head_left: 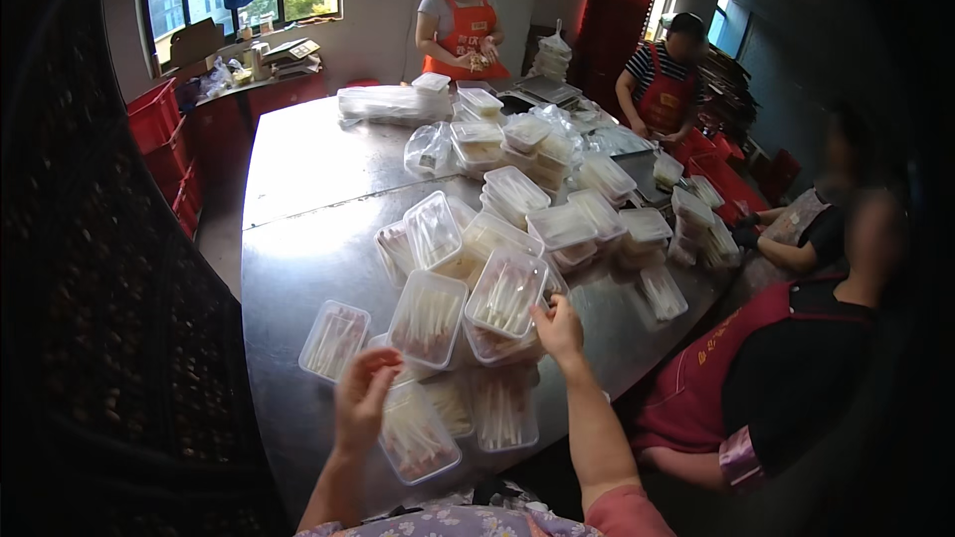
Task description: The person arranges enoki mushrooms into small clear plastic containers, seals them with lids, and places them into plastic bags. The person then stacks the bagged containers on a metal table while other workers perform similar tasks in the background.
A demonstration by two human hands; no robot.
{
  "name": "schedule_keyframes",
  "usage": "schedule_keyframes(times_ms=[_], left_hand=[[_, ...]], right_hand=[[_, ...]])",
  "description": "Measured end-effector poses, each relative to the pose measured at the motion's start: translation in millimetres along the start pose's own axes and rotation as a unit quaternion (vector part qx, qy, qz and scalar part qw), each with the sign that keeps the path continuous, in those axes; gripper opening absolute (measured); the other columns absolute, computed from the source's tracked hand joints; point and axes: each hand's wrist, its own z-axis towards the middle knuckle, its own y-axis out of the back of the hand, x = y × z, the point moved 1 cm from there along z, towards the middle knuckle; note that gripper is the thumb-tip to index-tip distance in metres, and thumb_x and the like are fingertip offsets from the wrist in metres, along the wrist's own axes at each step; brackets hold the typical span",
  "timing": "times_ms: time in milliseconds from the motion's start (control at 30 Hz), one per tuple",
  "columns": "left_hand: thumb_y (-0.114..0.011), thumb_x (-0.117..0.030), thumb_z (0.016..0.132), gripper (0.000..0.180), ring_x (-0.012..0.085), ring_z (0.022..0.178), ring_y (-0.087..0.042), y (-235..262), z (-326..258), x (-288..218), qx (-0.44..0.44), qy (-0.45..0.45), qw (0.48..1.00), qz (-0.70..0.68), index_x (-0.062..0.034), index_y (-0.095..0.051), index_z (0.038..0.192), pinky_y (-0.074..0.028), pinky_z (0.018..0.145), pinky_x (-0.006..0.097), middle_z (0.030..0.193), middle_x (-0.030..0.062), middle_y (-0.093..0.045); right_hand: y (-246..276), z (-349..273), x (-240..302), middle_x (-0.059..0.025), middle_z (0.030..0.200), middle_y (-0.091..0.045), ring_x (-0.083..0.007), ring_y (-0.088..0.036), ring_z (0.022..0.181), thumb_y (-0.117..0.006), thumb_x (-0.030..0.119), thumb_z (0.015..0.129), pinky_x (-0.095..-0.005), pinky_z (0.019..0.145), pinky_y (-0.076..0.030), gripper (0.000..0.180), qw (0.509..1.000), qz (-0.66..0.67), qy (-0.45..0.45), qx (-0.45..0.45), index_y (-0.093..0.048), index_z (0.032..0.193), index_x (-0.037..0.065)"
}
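Head view, nearest first: the left hand (360,396) hangs with loose, curled fingers just above a clear lidded tray of pale sticks (416,435); whether it touches the lid cannot be told, and it grips nothing. Beside it, the right hand (558,330) rests its fingertips on the near edge of a tilted tray (505,294) that tops a loose stack, pinching nothing that shows. Beyond the fingers, about eight filled trays lie overlapped on the steel table (298,268), with roughly twenty more heaped farther off.

Risk, as judged: the tilted tray is poorly seated and could slide off its stack under a push, and neighbouring trays near the table edge could follow. Three people in red aprons (665,89) work at the far and right sides, and a fourth person sits at the right edge.
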Motion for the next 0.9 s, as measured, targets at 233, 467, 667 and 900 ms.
schedule_keyframes(times_ms=[233,467,667,900], left_hand=[[-0.056,-0.006,0.092,0.023,0.0156,0.095,-0.062,-40,0,62,0.056,0.117,0.990,0.061,0.0023,-0.057,0.113,-0.049,0.085,0.028,0.104,0.0088,-0.064],[-0.046,-0.032,0.100,0.040,0.0211,0.110,-0.057,-66,15,93,-0.023,0.215,0.950,-0.226,-0.0013,-0.051,0.125,-0.045,0.097,0.037,0.119,0.0126,-0.059],[-0.033,-0.062,0.093,0.074,0.0329,0.126,-0.046,-68,-5,86,0.091,0.356,0.847,-0.384,-0.0049,-0.036,0.141,-0.034,0.108,0.046,0.139,0.0188,-0.044],[-0.035,-0.067,0.090,0.082,0.0364,0.126,-0.046,-66,-57,73,0.082,0.418,0.823,-0.375,-0.0036,-0.033,0.142,-0.035,0.107,0.051,0.141,0.0217,-0.041]], right_hand=[[-31,20,-40,-0.0062,0.061,-0.058,-0.0114,-0.052,0.042,-0.062,0.014,0.088,-0.0281,0.037,-0.040,0.017,0.948,0.306,0.010,0.090,-0.059,0.089,-0.002],[7,-35,-29,0.0011,0.079,-0.061,-0.0057,-0.053,0.060,-0.056,0.010,0.092,-0.0206,0.052,-0.042,0.017,0.875,0.415,-0.019,0.249,-0.060,0.105,-0.001],[32,-119,-18,-0.0039,0.088,-0.063,-0.0089,-0.059,0.068,-0.060,0.011,0.091,-0.0221,0.059,-0.047,0.023,0.865,0.360,-0.026,0.348,-0.057,0.109,-0.003],[46,-123,-6,-0.0065,0.087,-0.063,-0.0115,-0.062,0.073,-0.061,0.015,0.092,-0.0252,0.069,-0.049,0.021,0.890,0.303,0.012,0.341,-0.059,0.104,-0.002]])
